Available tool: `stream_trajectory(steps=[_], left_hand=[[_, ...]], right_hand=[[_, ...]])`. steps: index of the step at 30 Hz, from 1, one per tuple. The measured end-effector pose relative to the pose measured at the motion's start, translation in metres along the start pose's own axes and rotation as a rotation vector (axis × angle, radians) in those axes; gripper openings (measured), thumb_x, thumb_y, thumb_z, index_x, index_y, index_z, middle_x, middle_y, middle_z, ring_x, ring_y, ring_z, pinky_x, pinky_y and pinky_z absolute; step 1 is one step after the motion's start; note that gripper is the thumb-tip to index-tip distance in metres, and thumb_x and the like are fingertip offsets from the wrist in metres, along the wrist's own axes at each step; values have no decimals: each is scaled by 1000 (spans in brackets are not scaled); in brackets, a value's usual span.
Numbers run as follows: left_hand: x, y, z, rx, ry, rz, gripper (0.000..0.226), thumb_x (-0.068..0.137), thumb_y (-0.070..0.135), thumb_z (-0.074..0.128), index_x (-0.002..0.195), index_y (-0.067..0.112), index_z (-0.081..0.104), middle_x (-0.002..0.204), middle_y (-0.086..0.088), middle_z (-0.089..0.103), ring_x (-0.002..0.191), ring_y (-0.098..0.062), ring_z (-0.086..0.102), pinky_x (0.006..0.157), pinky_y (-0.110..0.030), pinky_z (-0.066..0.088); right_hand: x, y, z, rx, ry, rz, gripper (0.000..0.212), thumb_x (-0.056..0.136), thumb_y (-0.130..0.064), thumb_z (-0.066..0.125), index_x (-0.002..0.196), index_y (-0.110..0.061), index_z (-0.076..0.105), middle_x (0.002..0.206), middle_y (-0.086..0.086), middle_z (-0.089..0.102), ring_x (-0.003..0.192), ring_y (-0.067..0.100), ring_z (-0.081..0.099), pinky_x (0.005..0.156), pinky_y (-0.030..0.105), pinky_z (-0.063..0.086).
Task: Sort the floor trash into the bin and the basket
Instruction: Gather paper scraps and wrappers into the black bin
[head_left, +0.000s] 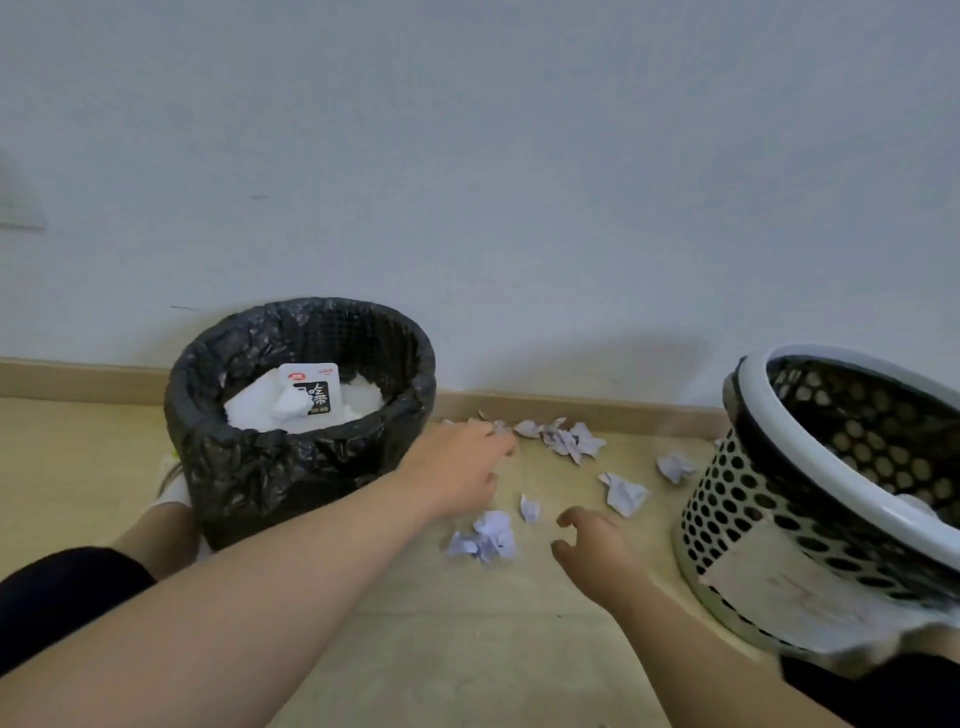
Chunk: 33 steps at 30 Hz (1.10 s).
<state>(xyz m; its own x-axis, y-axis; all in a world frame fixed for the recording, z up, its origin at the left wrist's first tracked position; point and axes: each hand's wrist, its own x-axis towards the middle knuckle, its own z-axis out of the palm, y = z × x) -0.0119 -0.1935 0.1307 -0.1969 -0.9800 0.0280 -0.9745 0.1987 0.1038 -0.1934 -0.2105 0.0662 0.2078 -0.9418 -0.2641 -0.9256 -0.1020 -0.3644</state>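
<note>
Left hand (457, 467), right hand (597, 551) — one bin (291, 473), one basket (727, 499), six-odd paper scraps (485, 535)

Bin (249, 467): 1. Basket (727, 499): 1. Crumpled paper scraps (626, 493): about 6.

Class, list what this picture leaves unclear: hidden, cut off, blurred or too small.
Head view:
- Left hand: fingertips blurred; grip on the paper scraps unclear.
- Basket: right side cut off by the frame edge; its wall hides the contents.
- Bin: white paper hides what lies below.
- Packet: print too small.
</note>
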Motion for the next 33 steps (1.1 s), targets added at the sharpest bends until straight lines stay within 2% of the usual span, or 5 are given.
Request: stream_trajectory(steps=[11, 17, 21, 30, 33], left_hand=[[33, 9, 134, -178, -242, -111, 77, 82, 50, 58, 146, 36, 17, 157, 2, -1, 145, -24, 6, 115, -40, 21], [33, -3, 181, -63, -271, -30, 78, 76, 68, 18, 146, 41, -4, 158, 5, 4, 146, -21, 2, 115, -41, 13], [29, -22, 197, -132, 87, -4, 45, 69, 44, 38, 112, 40, 44, 107, 9, 65, 103, -10, 44, 69, -28, 54], [-1, -17, 201, -257, 368, -170, 27, 67, 18, 41, 91, 29, 45, 70, 1, 60, 59, -18, 58, 56, -22, 38], [-18, -15, 197, -221, 292, -238, 34, 60, 9, 60, 83, 30, 44, 66, 3, 57, 47, -19, 57, 41, -23, 37]], right_hand=[[67, 69, 3, -118, 182, 104, 55, 97, -36, 41, 146, -17, 24, 157, 9, 13, 139, 31, 24, 109, 38, 28], [119, 92, 8, 0, -65, 195, 73, 91, -48, 50, 149, -37, 6, 158, 3, -16, 146, 33, 0, 115, 45, 13], [129, 76, 33, -14, -44, 137, 64, 91, -55, 43, 146, -43, 13, 158, 3, 7, 145, 27, 10, 114, 43, 14], [88, 11, 83, -168, -37, -217, 71, 68, -68, 12, 125, -45, 46, 139, -5, 39, 136, 20, 30, 108, 54, 20], [69, 14, 95, -217, 140, -197, 38, 72, -52, 36, 83, -34, 68, 93, -4, 65, 86, 23, 66, 73, 44, 50]])
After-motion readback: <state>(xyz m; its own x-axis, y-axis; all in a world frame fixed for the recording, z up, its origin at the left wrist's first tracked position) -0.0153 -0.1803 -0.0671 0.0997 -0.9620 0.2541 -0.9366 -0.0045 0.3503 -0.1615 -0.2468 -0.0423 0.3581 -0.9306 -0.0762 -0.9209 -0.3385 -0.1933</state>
